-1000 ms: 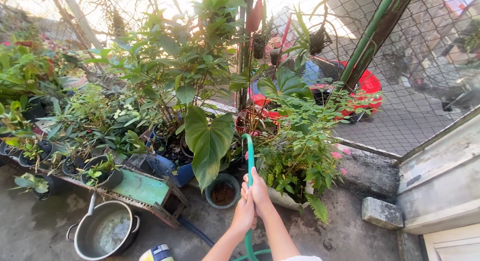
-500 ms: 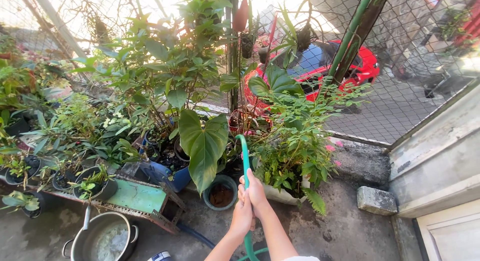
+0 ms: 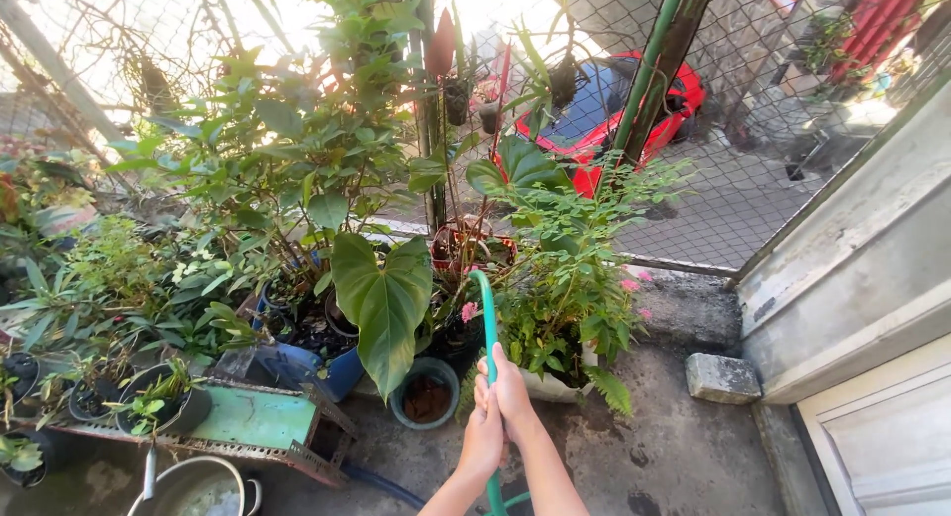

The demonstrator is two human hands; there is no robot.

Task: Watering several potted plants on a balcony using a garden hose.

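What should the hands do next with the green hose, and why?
Probably tip the hose end a little lower toward the small green pot. Both hands, left hand and right hand, grip the hose upright, and its curved tip points down behind the big heart-shaped leaf. The pot below shows bare brown soil, so that looks like a sensible spot to aim at.

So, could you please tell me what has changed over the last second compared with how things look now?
The view has swung right and up: the metal pot has slid toward the lower left edge, the red car up and left, and more of the grey wall shows. Nothing was taken or let go. Both hands, left hand and right hand, still grip the green hose, its end curving into the plants.
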